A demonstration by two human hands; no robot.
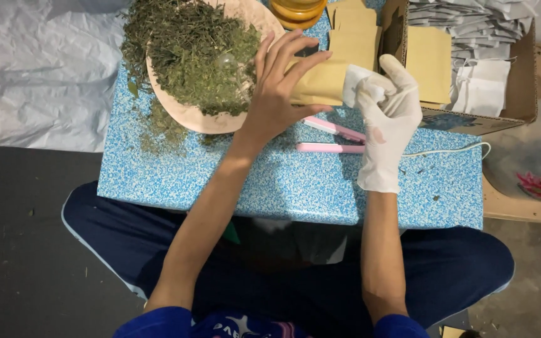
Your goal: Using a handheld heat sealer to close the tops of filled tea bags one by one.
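My left hand (280, 87) is bare and holds a tan paper pouch (324, 81) by its left end, fingers spread over it. My right hand (388, 116), in a white glove, pinches a small white filter bag (359, 83) at the pouch's open end. Both hands hover over a small blue-speckled table (283, 188). A pink tray (211, 120) heaped with dried green leaves (198, 53) lies just left of my left hand. A pink handheld sealer (330, 139) lies open on the table beneath my hands.
A cardboard box (511, 94) at the right holds tan pouches (429, 62) and white filter bags (483, 37). More tan pouches (353, 28) are stacked behind my hands. A yellow jar (297, 11) stands at the back. White sheeting (39, 75) covers the floor on the left.
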